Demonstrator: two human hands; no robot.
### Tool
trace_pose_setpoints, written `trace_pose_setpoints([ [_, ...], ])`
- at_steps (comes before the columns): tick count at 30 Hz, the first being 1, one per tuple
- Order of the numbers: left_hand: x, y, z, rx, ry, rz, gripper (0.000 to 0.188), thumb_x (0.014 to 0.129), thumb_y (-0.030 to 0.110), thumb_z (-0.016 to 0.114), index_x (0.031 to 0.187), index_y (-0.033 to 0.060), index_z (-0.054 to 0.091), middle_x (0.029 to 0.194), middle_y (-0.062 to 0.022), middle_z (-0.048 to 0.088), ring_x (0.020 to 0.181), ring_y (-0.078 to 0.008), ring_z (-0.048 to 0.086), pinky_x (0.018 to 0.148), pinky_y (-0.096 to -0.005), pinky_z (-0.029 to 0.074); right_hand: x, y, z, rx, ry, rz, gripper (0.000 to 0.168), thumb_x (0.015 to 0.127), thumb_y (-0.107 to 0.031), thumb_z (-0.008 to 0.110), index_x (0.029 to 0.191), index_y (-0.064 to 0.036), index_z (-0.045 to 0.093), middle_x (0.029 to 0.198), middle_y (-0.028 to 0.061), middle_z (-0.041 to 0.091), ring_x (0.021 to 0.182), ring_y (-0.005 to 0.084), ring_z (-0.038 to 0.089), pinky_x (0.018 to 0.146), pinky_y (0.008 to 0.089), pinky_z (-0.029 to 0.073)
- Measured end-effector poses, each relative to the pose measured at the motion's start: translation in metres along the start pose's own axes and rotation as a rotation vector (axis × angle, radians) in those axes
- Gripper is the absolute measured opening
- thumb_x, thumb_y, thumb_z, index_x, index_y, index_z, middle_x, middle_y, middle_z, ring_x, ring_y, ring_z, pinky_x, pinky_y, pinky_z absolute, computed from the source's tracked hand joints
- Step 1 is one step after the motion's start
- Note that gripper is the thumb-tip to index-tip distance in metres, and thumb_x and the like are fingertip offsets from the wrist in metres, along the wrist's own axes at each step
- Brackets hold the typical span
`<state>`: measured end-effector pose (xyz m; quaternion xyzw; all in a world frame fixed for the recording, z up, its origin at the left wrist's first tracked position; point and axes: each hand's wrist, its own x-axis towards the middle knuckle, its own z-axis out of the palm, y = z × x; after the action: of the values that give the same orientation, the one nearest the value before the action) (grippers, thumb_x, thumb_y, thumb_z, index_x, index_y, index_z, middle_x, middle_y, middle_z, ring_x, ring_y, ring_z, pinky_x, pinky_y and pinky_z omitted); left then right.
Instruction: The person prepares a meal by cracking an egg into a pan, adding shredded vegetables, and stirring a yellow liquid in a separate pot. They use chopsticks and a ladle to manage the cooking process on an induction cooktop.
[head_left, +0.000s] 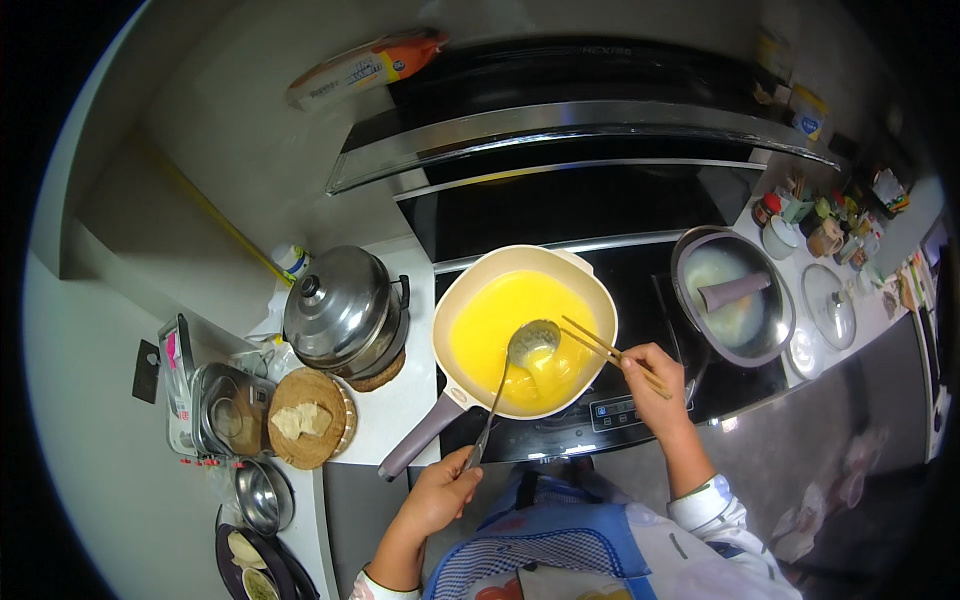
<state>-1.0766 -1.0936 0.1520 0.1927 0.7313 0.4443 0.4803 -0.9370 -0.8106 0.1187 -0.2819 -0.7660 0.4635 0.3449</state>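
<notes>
My left hand (440, 491) grips the handle of a metal ladle (534, 343), whose bowl sits over yellow liquid (517, 296) in a cream-coloured pan (600, 291). Some yellow liquid shows at the ladle's lower edge. In my right hand (658, 384) is a pair of wooden chopsticks (611, 352), their tips close to the right side of the ladle bowl. The pan stands on a black glass cooktop (525, 444), with its mauve handle (424, 439) pointing toward the lower left.
Left of the pan stands a lidded steel pot (337, 307). Dough-like pieces (301, 420) lie on a round woven mat (330, 450). A second pan with a glass lid (731, 296) occupies the cooktop's right side. Jars (780, 236) crowd the right counter. Above hangs a range hood (577, 116).
</notes>
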Motion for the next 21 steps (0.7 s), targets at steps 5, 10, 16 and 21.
trace_pose_setpoints([
  [5,-0.003,0.003,-0.002,0.496,0.278,0.209,0.036,0.085,0.019,0.053,0.118,0.0051,0.051,0.073,-0.0144,0.064,0.060,-0.0339,0.062,0.057,-0.0419,0.048,0.012,0.022,0.003,-0.129,-0.097,0.095,0.008,0.081,-0.009,0.060,0.080,-0.001,0.059,0.065,0.0090,0.057,0.057,0.0118,0.053,0.055,0.0263,0.043],
  [10,0.012,-0.013,-0.001,0.730,0.391,0.290,0.043,0.082,0.021,0.055,0.120,0.0007,0.050,0.074,-0.0198,0.063,0.066,-0.0373,0.062,0.059,-0.0457,0.049,0.013,-0.021,0.008,-0.016,-0.058,0.021,0.008,0.084,-0.009,0.058,0.083,-0.001,0.059,0.064,0.0054,0.056,0.058,0.0088,0.051,0.056,0.0236,0.042],
  [16,0.033,-0.033,0.008,0.829,0.408,0.349,0.046,0.080,0.019,0.057,0.119,-0.0033,0.049,0.073,-0.0221,0.062,0.065,-0.0373,0.062,0.059,-0.0464,0.049,-0.026,0.018,-0.032,0.014,-0.021,0.144,0.012,0.088,-0.011,0.056,0.090,-0.001,0.061,0.076,0.0030,0.061,0.070,0.0069,0.054,0.062,0.0212,0.043],
  [21,0.044,-0.040,0.017,0.881,0.469,0.376,0.045,0.079,0.018,0.059,0.118,-0.0024,0.050,0.070,-0.0206,0.061,0.062,-0.0365,0.062,0.056,-0.0460,0.049,-0.032,-0.020,-0.059,0.329,0.075,0.235,0.013,0.090,-0.014,0.054,0.093,-0.002,0.059,0.078,0.0073,0.065,0.061,0.0068,0.055,0.055,0.0178,0.042],
])
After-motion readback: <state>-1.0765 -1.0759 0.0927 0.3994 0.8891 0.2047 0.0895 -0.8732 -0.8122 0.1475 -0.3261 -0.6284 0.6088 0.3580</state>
